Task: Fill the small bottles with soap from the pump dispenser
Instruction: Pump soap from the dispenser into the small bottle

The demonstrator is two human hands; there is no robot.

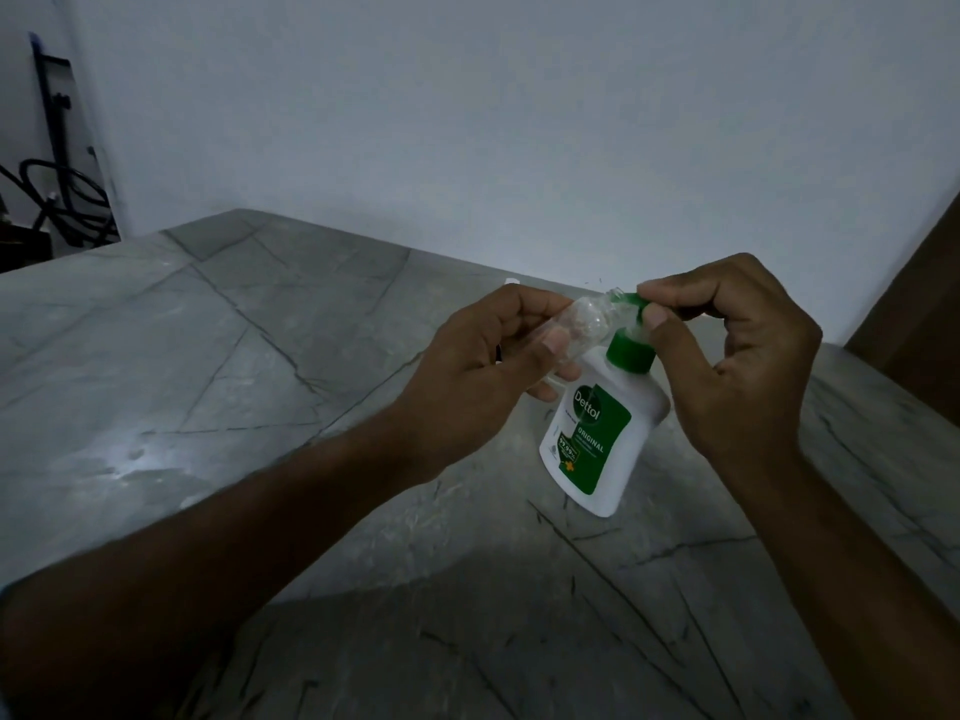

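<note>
Item 1: small bottle (218, 324), clear plastic, apparently empty. Held tilted in the left hand (483, 376), fingers curled round its body, mouth turned toward the pump spout, presumably to catch the soap.

Item 2: pump dispenser (602, 433), white body, green label and collar, standing tilted on the table (208, 356). Right hand (737, 356) pinches the green pump head (631, 301) between thumb and forefinger, likely steadying it for a press.

Item 3: grey marble-pattern table. Far edge meets the wall close behind both hands; broad open surface lies left and toward the person.

Filling judged not yet begun.
</note>
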